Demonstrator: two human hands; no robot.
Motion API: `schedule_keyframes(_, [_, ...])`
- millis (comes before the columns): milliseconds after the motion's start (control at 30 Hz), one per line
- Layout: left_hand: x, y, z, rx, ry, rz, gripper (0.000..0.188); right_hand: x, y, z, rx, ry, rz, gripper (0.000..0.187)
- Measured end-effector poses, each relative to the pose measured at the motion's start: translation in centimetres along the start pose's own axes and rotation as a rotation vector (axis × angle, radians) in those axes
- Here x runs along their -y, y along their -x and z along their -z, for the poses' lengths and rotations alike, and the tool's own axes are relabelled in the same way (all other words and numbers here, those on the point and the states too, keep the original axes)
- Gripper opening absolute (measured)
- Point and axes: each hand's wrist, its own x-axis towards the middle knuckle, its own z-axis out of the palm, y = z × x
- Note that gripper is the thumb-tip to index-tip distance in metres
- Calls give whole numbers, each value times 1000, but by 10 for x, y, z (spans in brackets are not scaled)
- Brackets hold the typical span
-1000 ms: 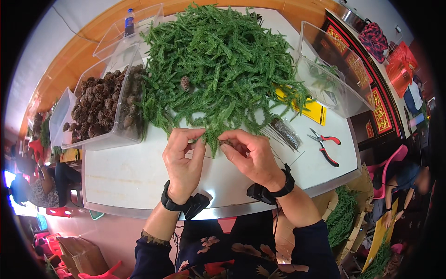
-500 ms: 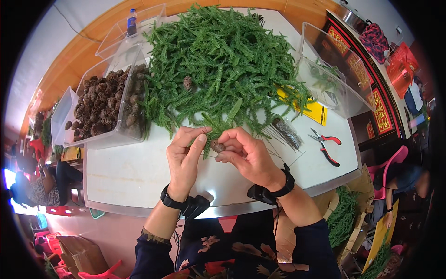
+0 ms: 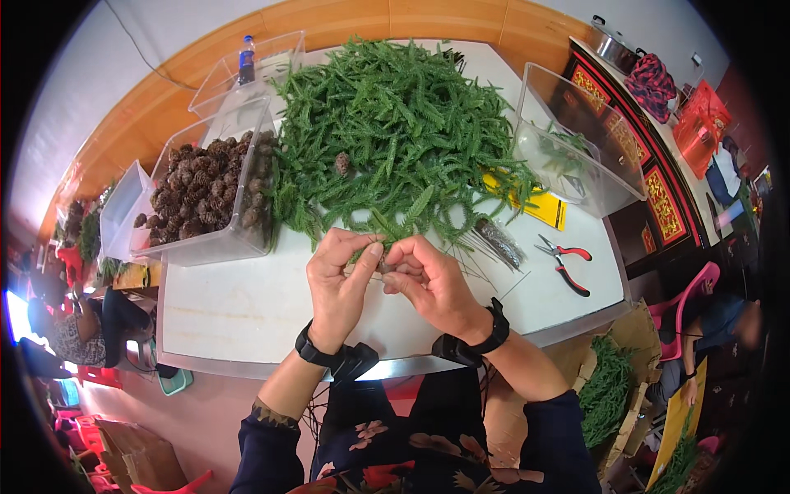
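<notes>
Pine cone (image 3: 382,266), almost fully covered by fingers, is between the two hands, above the near part of the white table (image 3: 239,305). Left hand (image 3: 337,276) is closed in a pinch of thumb and forefinger; what exactly it grips, I cannot tell. Right hand (image 3: 436,284) has its fingers curled around the cone. In my judgement, the present step is fine fingertip work on this cone; the next move calls for a steady right hold and precise left fingertips. The cone's long axis and pointing direction are hidden. Beyond lies a heap of green pine sprigs (image 3: 395,123); at right, pliers (image 3: 559,252) point away and leftward.
</notes>
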Motion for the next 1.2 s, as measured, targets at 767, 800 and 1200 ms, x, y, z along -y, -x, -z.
schedule_keyframes(767, [-38,69,5,289,-142,54,8,58,44,4,-1,230,-317,11])
schedule_keyframes(800, [-38,70,4,289,-139,56,8,57,46,4,-1,231,-320,11])
schedule_keyframes(1200, [-30,80,7,453,151,238,9,57,54,9,41,176,-346,4])
